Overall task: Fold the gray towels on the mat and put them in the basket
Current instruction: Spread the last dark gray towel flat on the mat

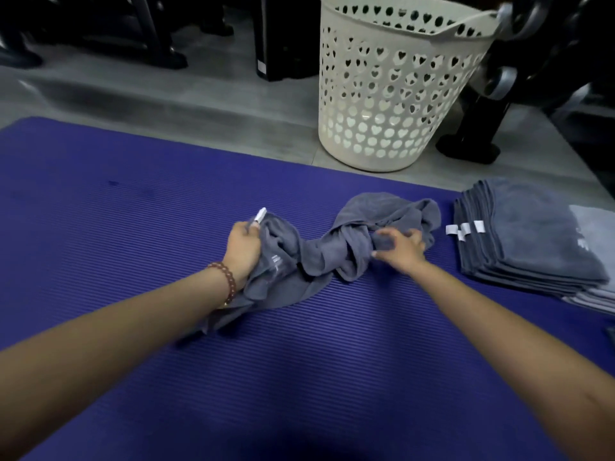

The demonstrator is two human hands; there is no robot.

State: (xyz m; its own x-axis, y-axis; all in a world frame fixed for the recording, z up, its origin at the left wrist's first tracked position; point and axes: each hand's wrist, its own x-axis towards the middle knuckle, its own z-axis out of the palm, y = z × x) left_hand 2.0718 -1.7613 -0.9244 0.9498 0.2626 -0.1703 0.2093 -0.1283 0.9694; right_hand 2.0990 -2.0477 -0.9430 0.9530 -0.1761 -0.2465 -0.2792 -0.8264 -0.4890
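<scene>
While the towel [319,251] lies bunched on the mat [133,201] between the hands, its ends are gripped by the left hand [243,249] and right hand [402,246]. If wrong corners are pulled, twists could be locked in.

Grey concrete floor [199,104] spans the far ground. Black metal frame legs [159,34] stand on it at upper left. A black upright panel with a small white label [286,44] stands near top centre. At upper right, rounded silver metal parts [502,81] sit above a black post with a broad foot [472,141], which rests on the floor.
</scene>
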